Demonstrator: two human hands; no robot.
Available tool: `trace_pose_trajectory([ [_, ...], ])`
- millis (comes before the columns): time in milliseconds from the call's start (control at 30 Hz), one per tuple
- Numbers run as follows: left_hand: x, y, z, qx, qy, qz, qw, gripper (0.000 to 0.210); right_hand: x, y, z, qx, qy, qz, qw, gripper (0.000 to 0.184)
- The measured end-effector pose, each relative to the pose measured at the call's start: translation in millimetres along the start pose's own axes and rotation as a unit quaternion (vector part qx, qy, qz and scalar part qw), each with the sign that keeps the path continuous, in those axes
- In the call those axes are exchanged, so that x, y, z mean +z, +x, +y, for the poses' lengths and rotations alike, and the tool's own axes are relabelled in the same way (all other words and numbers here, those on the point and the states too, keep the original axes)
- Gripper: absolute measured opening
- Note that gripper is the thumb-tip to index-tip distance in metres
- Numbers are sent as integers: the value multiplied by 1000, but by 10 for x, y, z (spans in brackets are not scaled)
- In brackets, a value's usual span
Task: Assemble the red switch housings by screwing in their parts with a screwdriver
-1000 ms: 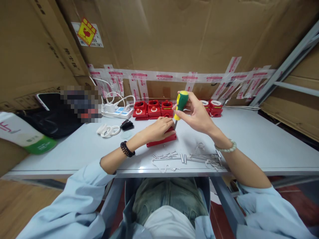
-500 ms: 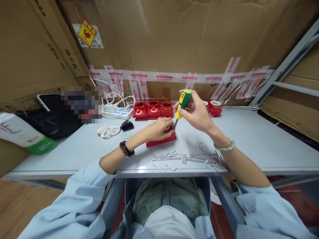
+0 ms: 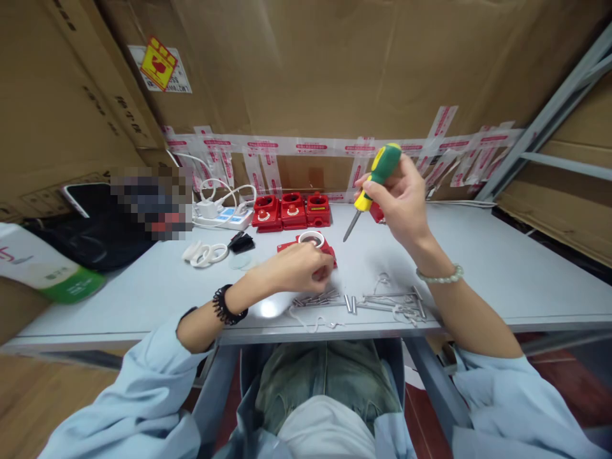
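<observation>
My right hand [image 3: 399, 197] grips a screwdriver [image 3: 382, 167] with a green and yellow handle, raised above the table. Its metal blade slants down to the left and touches nothing. A red housing [image 3: 329, 247] with a white ring [image 3: 311, 238] around its round opening sits on the table, partly hidden by my left hand [image 3: 310, 264]. The fingers of that hand are curled down and drawn together at the near side of the housing; whatever they hold is out of sight. Several screws [image 3: 320, 299] lie just in front of it.
Red housings [image 3: 292, 213] stand in a row at the back beside a power strip [image 3: 229, 218]. White rings [image 3: 205, 254] and small black pieces [image 3: 241, 243] lie to the left. Metal pins [image 3: 351, 305], rods and string [image 3: 406, 312] lie near the front edge. A cardboard wall [image 3: 306, 76] closes the back.
The screwdriver has lifted off the red housing, up and to the right. My left hand has let go of the housing and come nearer, uncovering its white ring.
</observation>
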State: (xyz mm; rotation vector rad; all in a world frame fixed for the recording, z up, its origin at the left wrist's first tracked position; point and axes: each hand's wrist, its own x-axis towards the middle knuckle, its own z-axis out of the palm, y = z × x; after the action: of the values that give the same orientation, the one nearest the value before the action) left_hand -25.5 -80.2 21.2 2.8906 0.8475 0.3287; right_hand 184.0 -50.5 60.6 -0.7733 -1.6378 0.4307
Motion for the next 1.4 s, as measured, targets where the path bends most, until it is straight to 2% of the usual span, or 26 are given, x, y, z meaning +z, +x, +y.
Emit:
trace_pose_trajectory([
  [133, 65, -15, 130, -72, 101, -100, 987, 15, 74, -12, 74, -4, 43, -16, 999, 51],
  [233, 88, -21, 147, -72, 113, -125, 983, 20, 101, -21, 88, -7, 55, -19, 998, 49],
  [467, 51, -72, 74, -36, -49, -127, 990, 20, 118, -33, 128, -2, 52, -25, 998, 47],
  [567, -19, -80, 36, 0, -96, -77, 992, 19, 134, -41, 144, -10, 45, -26, 999, 48],
  [667, -101, -72, -40, 24, -80, 45, 996, 16, 153, -53, 152, -25, 24, -21, 999, 56],
  [733, -125, -66, -127, -2, -24, 125, 992, 19, 169, -64, 164, -31, 10, -12, 999, 62],
  [800, -98, -61, -239, -62, 33, 155, 985, 39, 190, -78, 194, -29, -2, 3, 1000, 64],
  [867, -26, -54, -360, -116, 33, 116, 986, 72, 213, -91, 239, -24, -13, 20, 999, 63],
  [933, 61, -39, -462, -135, -23, 59, 989, 87, 232, -98, 289, -24, -24, 32, 999, 61],
  [1033, 148, -9, -536, -110, -111, 30, 987, 77, 241, -96, 343, -34, -44, 38, 998, 59],
  [1200, 144, 22, -483, -32, -188, 14, 982, 71, 213, -85, 341, -61, -79, 33, 994, 57],
  [1400, 139, 34, -457, -35, -203, 16, 978, 70, 215, -106, 292, -50, -89, 11, 995, 55],
])
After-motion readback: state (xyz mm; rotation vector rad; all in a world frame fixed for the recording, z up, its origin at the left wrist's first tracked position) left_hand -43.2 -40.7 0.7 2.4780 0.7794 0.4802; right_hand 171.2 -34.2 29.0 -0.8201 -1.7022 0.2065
